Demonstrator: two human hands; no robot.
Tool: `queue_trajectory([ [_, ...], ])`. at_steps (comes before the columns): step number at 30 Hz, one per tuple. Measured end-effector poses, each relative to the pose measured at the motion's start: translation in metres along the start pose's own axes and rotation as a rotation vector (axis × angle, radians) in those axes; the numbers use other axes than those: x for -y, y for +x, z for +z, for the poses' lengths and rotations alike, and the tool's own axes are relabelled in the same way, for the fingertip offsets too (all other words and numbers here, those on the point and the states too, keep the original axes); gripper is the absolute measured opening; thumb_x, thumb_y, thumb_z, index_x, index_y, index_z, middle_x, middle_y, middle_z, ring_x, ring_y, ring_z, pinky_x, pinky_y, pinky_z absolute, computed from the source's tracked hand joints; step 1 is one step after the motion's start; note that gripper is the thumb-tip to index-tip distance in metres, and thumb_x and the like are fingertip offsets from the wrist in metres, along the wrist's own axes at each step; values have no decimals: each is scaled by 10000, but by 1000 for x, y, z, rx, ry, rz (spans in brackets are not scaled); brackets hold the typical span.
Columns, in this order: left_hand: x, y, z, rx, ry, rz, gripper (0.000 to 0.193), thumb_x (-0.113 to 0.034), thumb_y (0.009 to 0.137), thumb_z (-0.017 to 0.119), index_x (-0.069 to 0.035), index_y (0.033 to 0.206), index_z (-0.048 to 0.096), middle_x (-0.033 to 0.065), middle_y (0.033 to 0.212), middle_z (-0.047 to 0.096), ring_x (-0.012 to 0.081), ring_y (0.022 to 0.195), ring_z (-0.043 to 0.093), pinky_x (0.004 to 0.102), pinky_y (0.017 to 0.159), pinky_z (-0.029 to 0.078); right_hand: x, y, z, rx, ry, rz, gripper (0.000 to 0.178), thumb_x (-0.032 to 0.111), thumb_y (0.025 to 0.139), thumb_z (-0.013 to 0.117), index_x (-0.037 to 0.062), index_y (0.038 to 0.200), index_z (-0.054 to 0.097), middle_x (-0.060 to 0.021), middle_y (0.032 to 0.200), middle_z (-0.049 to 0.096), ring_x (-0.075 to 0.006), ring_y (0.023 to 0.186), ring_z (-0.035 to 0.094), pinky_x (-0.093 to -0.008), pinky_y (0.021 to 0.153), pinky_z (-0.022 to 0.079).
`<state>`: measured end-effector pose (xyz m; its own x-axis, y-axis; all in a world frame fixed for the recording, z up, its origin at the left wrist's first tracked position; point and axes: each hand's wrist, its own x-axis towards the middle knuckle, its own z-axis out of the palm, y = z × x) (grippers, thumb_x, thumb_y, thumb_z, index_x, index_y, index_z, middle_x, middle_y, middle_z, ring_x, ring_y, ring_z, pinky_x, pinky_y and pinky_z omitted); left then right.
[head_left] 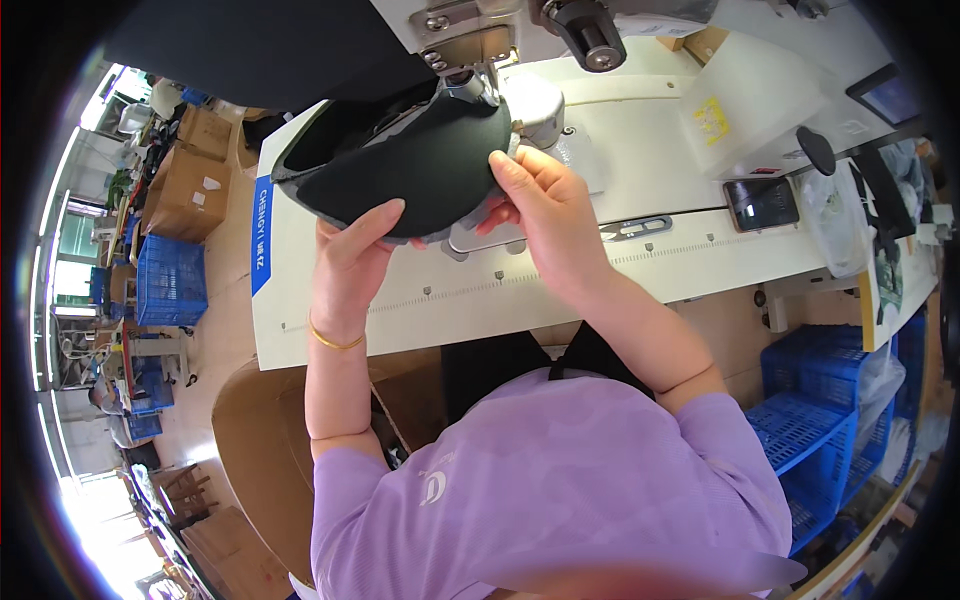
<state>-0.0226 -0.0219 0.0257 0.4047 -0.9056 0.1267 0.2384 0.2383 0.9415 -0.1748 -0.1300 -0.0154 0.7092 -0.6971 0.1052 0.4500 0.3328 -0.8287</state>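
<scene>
Both my hands hold a curved black fabric piece (pixel 420 165), shaped like a cap or pouch panel with a grey lining along its lower edge. My left hand (pixel 355 245) grips the lower left edge, thumb on top and fingers hidden beneath. At the right edge, my right hand (pixel 543 205) pinches the cloth between thumb and curled fingers. The upper edge of the piece lies under the presser foot (pixel 472 85) of a white sewing machine (pixel 540 105). A hollow black fold opens at its far left. The needle cannot be made out.
The white machine table (pixel 400 310) has a ruler scale along its front edge. A phone (pixel 762 203) and a clear plastic bag (pixel 835 225) lie at the right. Blue crates (pixel 810 420) stand low right. A cardboard box (pixel 265 450) is below the table, with more boxes (pixel 188 190) at far left.
</scene>
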Motion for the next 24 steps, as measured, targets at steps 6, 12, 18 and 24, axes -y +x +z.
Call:
queue_trajectory([
  [6,10,2,9,64,37,60,317,15,865,530,7,1181,522,129,1055,628,207,862,642,313,604,520,4,3,-4,-23,-32,-38,225,200,975,480,4,951,587,-48,836,634,-103,711,611,-244,617,524],
  [12,17,7,14,-82,95,155,298,15,865,552,7,1163,541,121,1066,625,197,888,638,318,666,528,-1,8,-5,6,1,-44,224,195,977,475,-3,955,577,-61,832,639,-112,706,625,-233,612,523],
  [18,25,10,26,-118,146,228,289,21,844,610,20,1128,558,82,1069,614,138,916,596,269,831,490,3,10,-6,-43,41,-35,214,191,974,479,2,943,575,-64,816,636,-132,685,633,-229,603,518],
  [24,37,12,41,-181,254,399,222,-33,875,618,26,1084,572,59,1025,611,109,919,560,242,837,453,6,9,-7,-38,57,-39,203,181,965,492,3,922,581,-74,813,640,-136,688,640,-227,609,509],
])
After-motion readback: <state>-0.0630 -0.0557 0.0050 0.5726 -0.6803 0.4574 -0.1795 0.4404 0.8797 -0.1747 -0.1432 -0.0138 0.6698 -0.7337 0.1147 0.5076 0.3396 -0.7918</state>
